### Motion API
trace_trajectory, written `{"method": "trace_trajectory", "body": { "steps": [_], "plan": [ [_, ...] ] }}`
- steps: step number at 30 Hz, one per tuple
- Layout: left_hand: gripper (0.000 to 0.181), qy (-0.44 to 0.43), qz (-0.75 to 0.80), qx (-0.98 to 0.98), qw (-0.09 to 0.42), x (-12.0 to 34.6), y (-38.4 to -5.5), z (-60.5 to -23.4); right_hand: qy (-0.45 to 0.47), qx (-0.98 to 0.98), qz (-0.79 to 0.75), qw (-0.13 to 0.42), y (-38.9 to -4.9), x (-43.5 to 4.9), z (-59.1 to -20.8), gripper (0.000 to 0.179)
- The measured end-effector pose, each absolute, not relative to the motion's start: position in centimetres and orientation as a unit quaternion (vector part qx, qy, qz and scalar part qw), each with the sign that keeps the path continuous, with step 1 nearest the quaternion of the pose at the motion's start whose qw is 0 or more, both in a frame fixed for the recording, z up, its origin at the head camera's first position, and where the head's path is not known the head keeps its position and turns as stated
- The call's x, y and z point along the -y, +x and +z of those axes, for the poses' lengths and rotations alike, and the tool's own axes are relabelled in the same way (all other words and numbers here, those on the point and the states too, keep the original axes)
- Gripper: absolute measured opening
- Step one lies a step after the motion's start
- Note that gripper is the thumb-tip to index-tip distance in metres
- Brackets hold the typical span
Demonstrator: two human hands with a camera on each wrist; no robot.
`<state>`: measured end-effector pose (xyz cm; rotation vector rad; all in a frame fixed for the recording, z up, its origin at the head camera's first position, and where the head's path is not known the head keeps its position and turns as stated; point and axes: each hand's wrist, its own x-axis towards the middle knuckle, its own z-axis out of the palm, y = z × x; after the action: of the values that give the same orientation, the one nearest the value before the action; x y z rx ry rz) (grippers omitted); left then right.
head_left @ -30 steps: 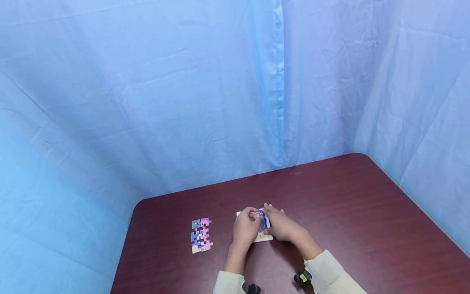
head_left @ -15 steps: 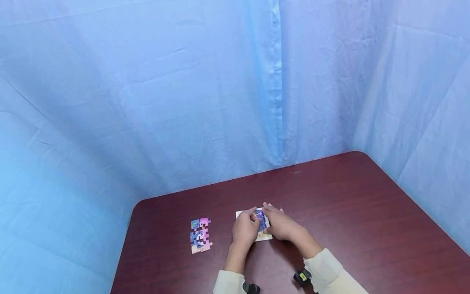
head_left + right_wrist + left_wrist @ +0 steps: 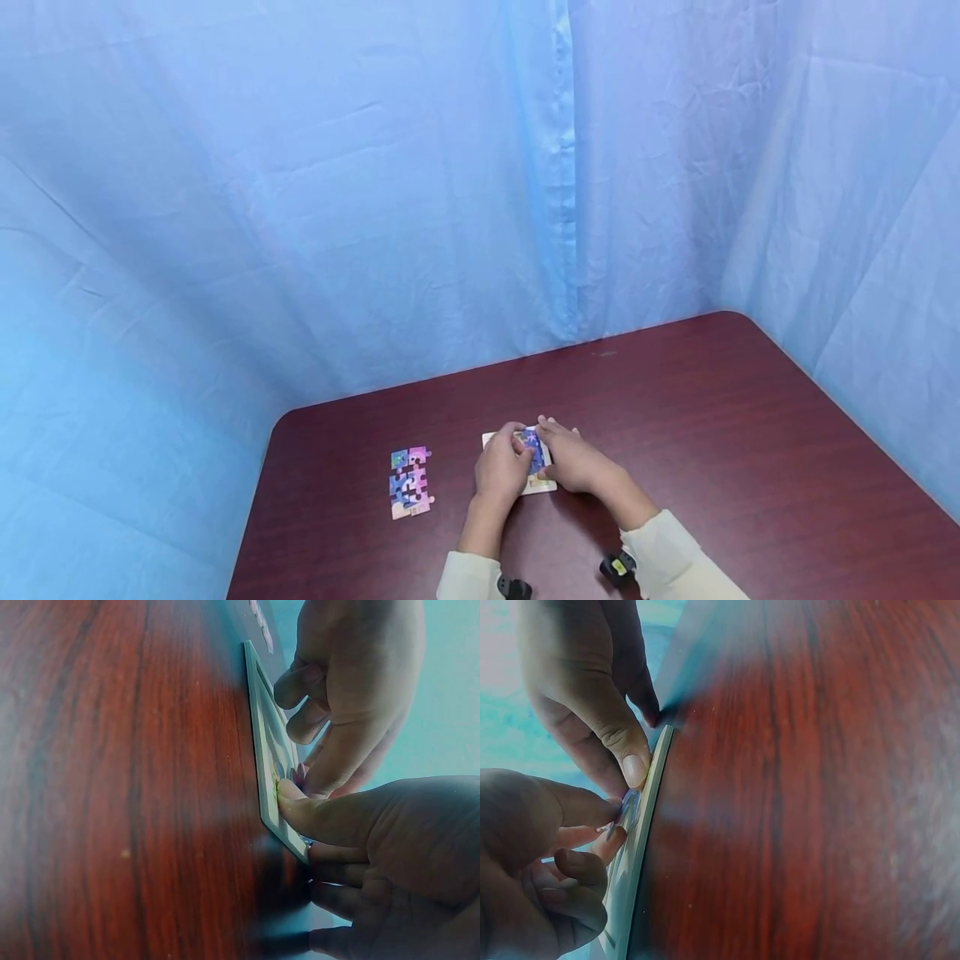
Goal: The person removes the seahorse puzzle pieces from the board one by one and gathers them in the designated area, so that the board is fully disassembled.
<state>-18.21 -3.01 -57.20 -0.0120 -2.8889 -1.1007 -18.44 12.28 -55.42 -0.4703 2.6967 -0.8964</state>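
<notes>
A puzzle board [image 3: 538, 488] with a pale rim and a blue-and-yellow picture lies on the table, partly covered by both hands. My left hand [image 3: 500, 468] reaches over its left side. Between its thumb and index finger, it pinches a small puzzle piece [image 3: 613, 827], tilted close to the board's surface. My right hand [image 3: 573, 458] lies along the right side, its thumb pressing near the front edge and its fingers stretched toward the far corner. In the right wrist view that thumb [image 3: 296, 806] touches the board's surface. Most of the pinched piece is hidden by fingers.
Left of the board lies a group of pink and blue puzzle pieces [image 3: 411, 482], some of them joined. The dark red wooden table [image 3: 697, 417] has rounded far corners. Light blue curtains [image 3: 420, 208] hang behind it and at both sides.
My left fingers shift slightly over the board, the index finger lifting and bending a little. The right hand and the group of pieces stay in place.
</notes>
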Motion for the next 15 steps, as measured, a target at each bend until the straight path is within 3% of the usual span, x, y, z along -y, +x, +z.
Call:
{"method": "trace_trajectory", "body": {
  "steps": [15],
  "plan": [
    [0.029, -0.018, -0.35, 0.935, 0.05, 2.99, -18.13, -57.22, -0.161, -0.926, -0.314, 0.136, -18.46, -12.19, -55.55, 0.07]
  ]
}}
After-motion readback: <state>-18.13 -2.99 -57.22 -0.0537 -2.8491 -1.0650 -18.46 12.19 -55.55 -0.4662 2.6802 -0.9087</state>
